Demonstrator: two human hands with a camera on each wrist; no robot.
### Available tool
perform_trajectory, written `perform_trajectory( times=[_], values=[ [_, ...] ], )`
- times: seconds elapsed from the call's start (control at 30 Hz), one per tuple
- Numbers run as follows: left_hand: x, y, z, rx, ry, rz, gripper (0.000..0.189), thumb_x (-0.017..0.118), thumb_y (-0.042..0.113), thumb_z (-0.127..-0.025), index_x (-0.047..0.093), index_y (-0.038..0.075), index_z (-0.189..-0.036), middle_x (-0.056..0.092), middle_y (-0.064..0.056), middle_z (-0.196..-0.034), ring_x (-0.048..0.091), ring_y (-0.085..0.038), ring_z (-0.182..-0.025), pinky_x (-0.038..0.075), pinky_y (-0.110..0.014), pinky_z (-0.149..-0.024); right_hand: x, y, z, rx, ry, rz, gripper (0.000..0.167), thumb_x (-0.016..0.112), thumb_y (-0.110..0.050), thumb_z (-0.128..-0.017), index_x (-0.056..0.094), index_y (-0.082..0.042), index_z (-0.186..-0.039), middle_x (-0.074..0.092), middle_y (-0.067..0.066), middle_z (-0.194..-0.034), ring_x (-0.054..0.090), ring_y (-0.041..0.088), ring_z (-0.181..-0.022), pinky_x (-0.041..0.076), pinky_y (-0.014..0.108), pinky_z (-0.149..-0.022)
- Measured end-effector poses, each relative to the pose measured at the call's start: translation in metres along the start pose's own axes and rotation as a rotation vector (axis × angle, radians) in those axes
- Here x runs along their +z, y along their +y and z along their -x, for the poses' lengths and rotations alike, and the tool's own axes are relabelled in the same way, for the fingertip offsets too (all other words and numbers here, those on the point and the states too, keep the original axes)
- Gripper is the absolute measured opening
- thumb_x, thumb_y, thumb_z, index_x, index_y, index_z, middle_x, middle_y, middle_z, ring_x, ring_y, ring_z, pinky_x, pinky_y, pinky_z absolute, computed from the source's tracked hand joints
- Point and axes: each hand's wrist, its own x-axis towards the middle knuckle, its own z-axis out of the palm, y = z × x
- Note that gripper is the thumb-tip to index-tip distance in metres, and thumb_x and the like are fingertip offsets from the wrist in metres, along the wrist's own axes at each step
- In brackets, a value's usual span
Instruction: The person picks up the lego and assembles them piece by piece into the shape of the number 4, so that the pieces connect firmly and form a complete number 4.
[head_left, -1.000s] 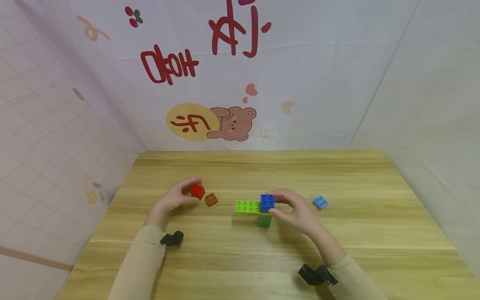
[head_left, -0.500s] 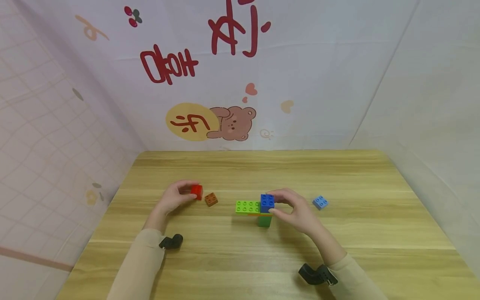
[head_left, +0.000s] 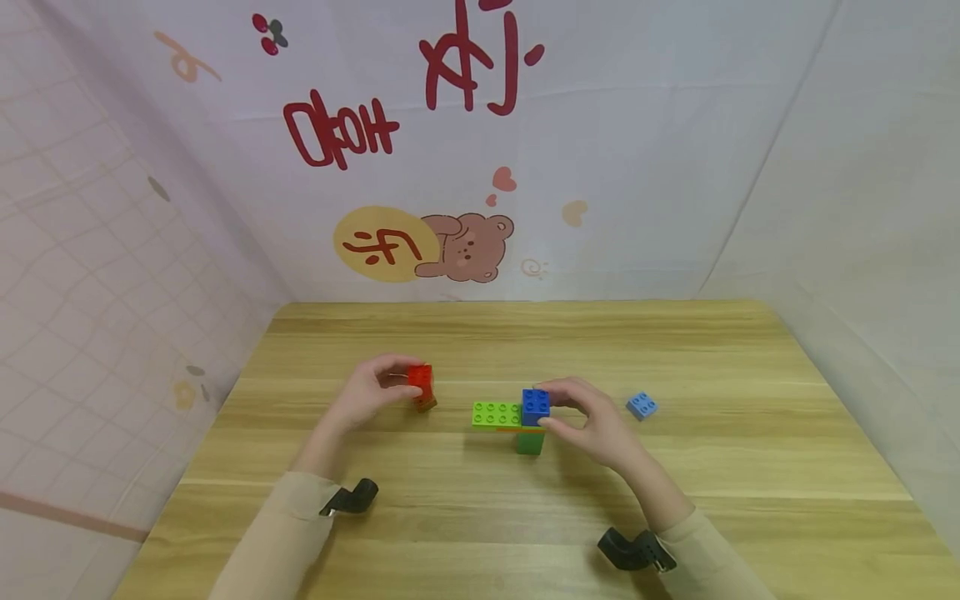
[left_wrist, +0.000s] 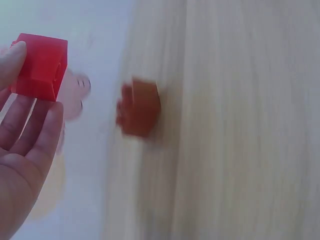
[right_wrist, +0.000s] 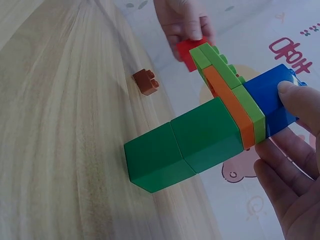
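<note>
Between thumb and fingers, my left hand (head_left: 371, 388) pinches a red toy brick (left_wrist: 41, 67), raised off the table. Just beyond it on the wood lies a small brown brick (left_wrist: 141, 108), partly covered by the red one in the head view. My right hand (head_left: 596, 421) grips the dark blue brick (right_wrist: 272, 97) on top of a stacked build. Below the blue brick come a long lime-green brick (head_left: 495, 413), a flat orange piece (right_wrist: 231, 106) and two dark green bricks (right_wrist: 182, 142). The build stands upright at the table's middle.
A light blue brick (head_left: 642, 406) lies to the right of my right hand. The wooden table (head_left: 480, 533) ends at a printed cloth (head_left: 637, 167) behind, with more cloth on both sides. Black wrist mounts (head_left: 636, 550) sit on both forearms.
My left hand has taken hold of the red brick, lifted it and carried it right, over the brown brick. The right hand and the build have stayed put.
</note>
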Motion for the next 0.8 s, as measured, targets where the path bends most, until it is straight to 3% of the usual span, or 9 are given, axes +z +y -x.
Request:
perform_trajectory(
  times=[0.17, 0.33, 0.47, 0.57, 0.8],
  values=[
    [0.020, 0.017, 0.001, 0.057, -0.041, 0.004, 0.042, 0.079, 0.005, -0.083, 0.067, 0.000, -0.123, 0.067, -0.014, -0.114, 0.065, -0.029, -0.102, 0.054, -0.033, -0.088, 0.000, -0.001, 0.000, 0.009, -0.001, 0.017, 0.042, 0.077, 0.000, -0.084, 0.065, -0.008, -0.124, 0.066, 0.004, -0.115, 0.064, 0.018, -0.104, 0.054, 0.041, -0.090],
    [0.038, 0.037, 0.002, 0.103, -0.077, 0.012, 0.042, 0.080, 0.005, -0.083, 0.067, 0.001, -0.123, 0.067, -0.013, -0.114, 0.065, -0.030, -0.101, 0.054, -0.044, -0.089, 0.001, -0.008, -0.002, 0.005, 0.008, 0.029, 0.043, 0.077, 0.008, -0.081, 0.065, -0.001, -0.122, 0.066, 0.010, -0.113, 0.065, 0.021, -0.102, 0.055, 0.045, -0.087],
    [0.051, 0.047, 0.003, 0.129, -0.095, 0.030, 0.041, 0.079, 0.004, -0.084, 0.067, 0.000, -0.123, 0.067, -0.013, -0.115, 0.064, -0.034, -0.102, 0.052, -0.053, -0.090, -0.002, -0.027, -0.006, -0.002, 0.005, 0.024, 0.040, 0.075, 0.011, -0.080, 0.064, 0.005, -0.119, 0.066, 0.014, -0.110, 0.065, 0.021, -0.100, 0.054, 0.049, -0.086],
    [0.059, 0.050, 0.004, 0.149, -0.101, 0.037, 0.041, 0.078, 0.004, -0.084, 0.066, 0.001, -0.123, 0.066, -0.012, -0.116, 0.064, -0.034, -0.102, 0.051, -0.054, -0.090, -0.004, -0.037, -0.007, 0.001, 0.006, 0.023, 0.039, 0.075, 0.011, -0.081, 0.064, 0.006, -0.118, 0.066, 0.014, -0.109, 0.065, 0.020, -0.099, 0.054, 0.050, -0.085],
    [0.073, 0.050, 0.005, 0.195, -0.091, 0.042, 0.039, 0.079, 0.002, -0.083, 0.068, 0.001, -0.120, 0.066, -0.010, -0.116, 0.065, -0.025, -0.100, 0.053, -0.046, -0.091, -0.004, -0.038, -0.007, 0.009, 0.010, 0.020, 0.039, 0.076, 0.010, -0.081, 0.064, 0.004, -0.118, 0.066, 0.013, -0.110, 0.065, 0.020, -0.100, 0.054, 0.050, -0.086]
  ],
)
